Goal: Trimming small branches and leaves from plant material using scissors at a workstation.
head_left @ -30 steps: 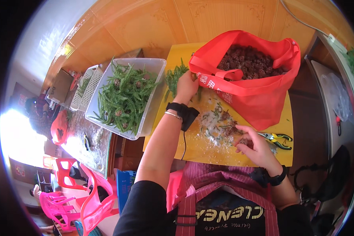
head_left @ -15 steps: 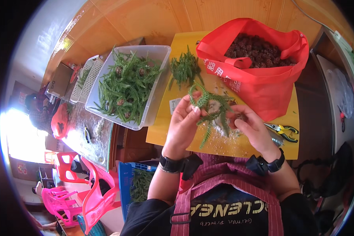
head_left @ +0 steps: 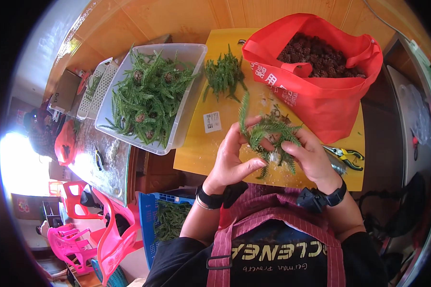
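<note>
Between my two hands is a green pine-like sprig (head_left: 263, 131) with several needled branches, held above the yellow board. My right hand (head_left: 313, 158) is closed on it, thumb in front and fingers behind; a small pale piece shows near its middle. My left hand (head_left: 227, 160) curls round the sprig's left side, with the fingers behind a branch and the thumb apart, lower down. A brownish thing, perhaps a pine cone, is partly hidden among the needles. Beyond my hands, a small pile of green sprigs (head_left: 224, 74) lies on the board.
A clear plastic bin (head_left: 179, 122) of sprigs and pine cones stands left; a red bag (head_left: 328, 107) of dark pine cones stands right. Yellow-black pliers (head_left: 347, 157) lie at the right, a white label (head_left: 212, 122) on the yellow board (head_left: 194, 148). A blue crate (head_left: 151, 225) and pink chairs (head_left: 117, 239) stand lower left.
The sprig has turned and shifted to the right, toward my right hand, which now grips it. My left thumb and fingers have parted from their pinch.
</note>
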Action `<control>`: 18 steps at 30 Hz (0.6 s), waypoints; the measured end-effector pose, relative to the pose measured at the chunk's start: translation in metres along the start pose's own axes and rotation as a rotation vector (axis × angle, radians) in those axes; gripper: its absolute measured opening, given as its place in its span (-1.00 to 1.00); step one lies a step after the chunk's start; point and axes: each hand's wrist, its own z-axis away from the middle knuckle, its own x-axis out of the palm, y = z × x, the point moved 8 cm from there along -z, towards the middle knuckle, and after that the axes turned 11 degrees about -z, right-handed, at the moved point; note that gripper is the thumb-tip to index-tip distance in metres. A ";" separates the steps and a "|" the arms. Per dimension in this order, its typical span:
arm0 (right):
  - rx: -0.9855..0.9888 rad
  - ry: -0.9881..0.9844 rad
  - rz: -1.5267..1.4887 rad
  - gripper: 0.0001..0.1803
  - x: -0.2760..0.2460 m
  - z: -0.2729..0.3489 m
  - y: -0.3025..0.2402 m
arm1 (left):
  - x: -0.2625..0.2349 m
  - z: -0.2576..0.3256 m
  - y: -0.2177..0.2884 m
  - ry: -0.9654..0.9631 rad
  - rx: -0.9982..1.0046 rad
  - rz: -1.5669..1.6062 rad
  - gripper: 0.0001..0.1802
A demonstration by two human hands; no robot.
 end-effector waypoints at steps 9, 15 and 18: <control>-0.128 0.016 0.017 -0.87 -0.003 0.001 -0.009 | 0.004 -0.009 0.036 0.046 0.379 -1.103 -0.10; -0.117 0.033 0.101 -0.87 -0.008 0.003 -0.006 | -0.008 -0.011 0.012 0.098 0.103 -0.751 -0.19; -0.115 0.029 0.076 -0.81 -0.009 0.006 -0.003 | -0.004 -0.007 0.000 0.179 -0.049 -0.305 -0.29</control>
